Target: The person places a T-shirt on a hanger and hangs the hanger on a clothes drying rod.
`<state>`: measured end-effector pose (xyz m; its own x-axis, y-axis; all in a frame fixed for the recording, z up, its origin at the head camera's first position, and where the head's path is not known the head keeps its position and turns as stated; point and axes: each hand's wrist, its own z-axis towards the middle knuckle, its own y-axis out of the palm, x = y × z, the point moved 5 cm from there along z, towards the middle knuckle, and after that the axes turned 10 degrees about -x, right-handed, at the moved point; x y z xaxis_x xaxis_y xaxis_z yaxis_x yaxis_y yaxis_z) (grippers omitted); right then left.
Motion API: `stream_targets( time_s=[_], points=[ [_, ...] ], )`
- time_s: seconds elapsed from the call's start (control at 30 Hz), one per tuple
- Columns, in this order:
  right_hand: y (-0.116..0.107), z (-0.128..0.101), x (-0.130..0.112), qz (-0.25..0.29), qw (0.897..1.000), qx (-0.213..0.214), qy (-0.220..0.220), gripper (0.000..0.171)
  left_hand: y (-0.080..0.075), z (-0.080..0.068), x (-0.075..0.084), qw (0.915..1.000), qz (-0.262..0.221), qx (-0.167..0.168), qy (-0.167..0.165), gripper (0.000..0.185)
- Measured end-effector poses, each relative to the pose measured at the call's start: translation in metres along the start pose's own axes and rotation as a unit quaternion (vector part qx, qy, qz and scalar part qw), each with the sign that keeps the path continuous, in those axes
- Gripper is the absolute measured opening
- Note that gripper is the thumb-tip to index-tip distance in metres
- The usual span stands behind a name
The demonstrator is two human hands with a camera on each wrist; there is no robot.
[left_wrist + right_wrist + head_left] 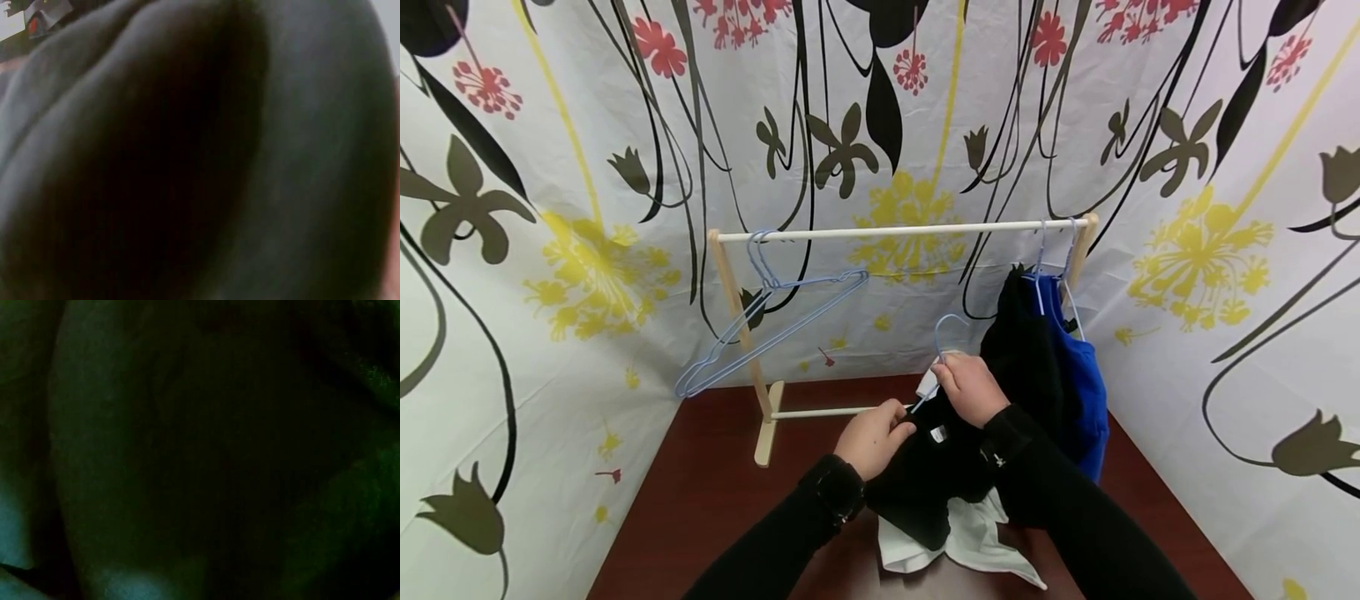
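Note:
In the head view, my right hand [973,390] grips a light blue clothes hanger [939,329] just below its hook. Beside it on the left, my left hand [874,440] pinches the edge of a black garment [917,475], where the hanger's arm goes in. A small white label [938,434] shows on this garment. White cloth [973,537] lies under it on the table, and another white bit peeks out behind the right hand. Dark fabric [137,150] fills most of the left wrist view, and the right wrist view is nearly all dark cloth [187,456].
A wooden rack with a white rail [887,231] stands behind my hands. Bare blue hangers [775,325] hang at its left end. At its right end hang a black garment [1026,342] and a blue one [1086,392]. A flower-patterned curtain [700,167] surrounds the dark red table [700,500].

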<state>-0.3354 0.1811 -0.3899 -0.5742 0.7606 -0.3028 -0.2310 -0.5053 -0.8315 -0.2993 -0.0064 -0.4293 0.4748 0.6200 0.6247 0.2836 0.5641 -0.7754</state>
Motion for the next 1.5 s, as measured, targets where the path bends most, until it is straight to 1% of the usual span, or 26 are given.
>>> stream_targets(
  time_s=[0.07,0.17,0.23,0.3,0.37,0.43,0.57,0.63,0.7,0.87,0.97,1.03,1.2,1.4,1.5],
  points=[
    [0.0,-0.001,0.002,0.023,1.0,-0.005,0.003,0.027,0.002,0.0,-0.001,0.9999,0.004,0.0,0.011,0.01],
    [-0.002,-0.006,0.009,0.072,0.997,-0.005,0.013,0.019,0.005,-0.001,-0.002,0.9996,-0.01,0.007,0.027,0.009],
    [-0.007,-0.011,0.016,0.104,0.994,0.002,0.024,0.022,0.005,-0.002,-0.002,0.999,-0.024,0.015,0.035,0.008],
    [-0.012,-0.017,0.026,0.113,0.993,0.011,0.043,0.031,0.005,-0.004,-0.004,0.9984,-0.037,0.023,0.036,0.008],
    [-0.018,-0.021,0.038,0.097,0.993,0.022,0.061,0.037,0.005,-0.006,-0.007,0.998,-0.045,0.03,0.031,0.007],
    [-0.02,-0.025,0.049,0.066,0.995,0.029,0.075,0.038,0.003,-0.008,-0.01,0.9976,-0.05,0.039,0.029,0.006],
    [-0.022,-0.031,0.065,-0.006,0.995,0.049,0.082,0.029,0.002,-0.011,-0.014,0.9969,-0.057,0.047,0.027,0.005],
    [-0.023,-0.034,0.07,-0.028,0.994,0.063,0.083,0.023,0.002,-0.013,-0.015,0.9965,-0.061,0.049,0.028,0.005],
    [-0.024,-0.036,0.074,-0.038,0.993,0.074,0.081,0.019,0.002,-0.015,-0.016,0.9961,-0.066,0.05,0.031,0.005],
    [-0.027,-0.041,0.08,-0.042,0.993,0.077,0.083,0.014,0.001,-0.019,-0.018,0.9953,-0.07,0.055,0.038,0.005],
    [-0.03,-0.042,0.084,-0.036,0.992,0.074,0.097,0.015,0.001,-0.022,-0.021,0.995,-0.075,0.055,0.036,0.004],
    [-0.033,-0.042,0.087,-0.035,0.99,0.081,0.108,0.015,0.001,-0.024,-0.024,0.9951,-0.078,0.053,0.03,0.005],
    [-0.042,-0.043,0.094,-0.035,0.984,0.102,0.143,0.017,0.001,-0.028,-0.027,0.9945,-0.086,0.055,0.025,0.006],
    [-0.046,-0.045,0.098,-0.024,0.975,0.092,0.201,0.022,0.001,-0.035,-0.03,0.9938,-0.089,0.062,0.027,0.009],
    [-0.047,-0.046,0.099,-0.026,0.97,0.099,0.22,0.023,0.001,-0.038,-0.033,0.994,-0.085,0.062,0.028,0.011]
  ],
)
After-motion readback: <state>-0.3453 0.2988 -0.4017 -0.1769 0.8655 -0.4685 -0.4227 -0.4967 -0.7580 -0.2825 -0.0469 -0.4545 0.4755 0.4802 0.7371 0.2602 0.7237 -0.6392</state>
